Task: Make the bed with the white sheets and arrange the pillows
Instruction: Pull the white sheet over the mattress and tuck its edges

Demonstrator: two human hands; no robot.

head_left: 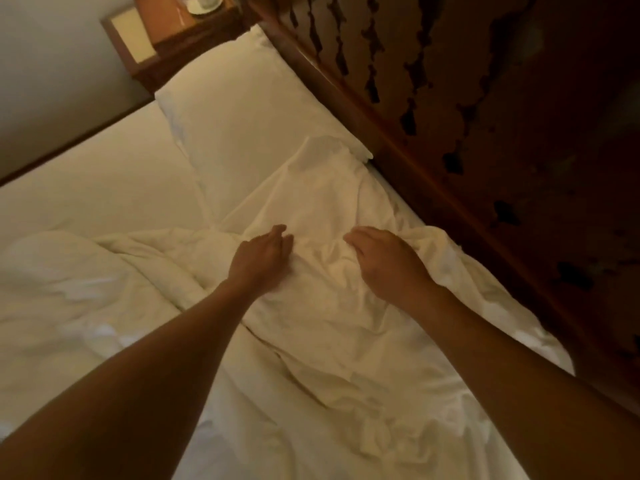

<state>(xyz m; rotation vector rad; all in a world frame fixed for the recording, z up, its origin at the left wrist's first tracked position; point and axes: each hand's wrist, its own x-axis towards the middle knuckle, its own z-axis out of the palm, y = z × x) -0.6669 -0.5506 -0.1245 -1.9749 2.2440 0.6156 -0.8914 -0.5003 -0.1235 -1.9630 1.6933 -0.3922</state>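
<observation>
Crumpled sheet (329, 306) lies heaped on the bed (86, 188) along the headboard (485, 168), its far end draped against 1 pillow (242, 109). Your left hand (266, 252) and right hand (382, 263) both grip it, fingers curled into the cloth, with a ridge raised between them. Hold the 2 grips level, lift the cloth clear of the pillow, and draw evenly so the folds run out rather than tighten. Nightstand (180, 32) stands beyond.

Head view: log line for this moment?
left hand: grips crumpled white fabric sheet | right hand: grips sheet | white rectangular pillow: beside dark wooden headboard
</observation>
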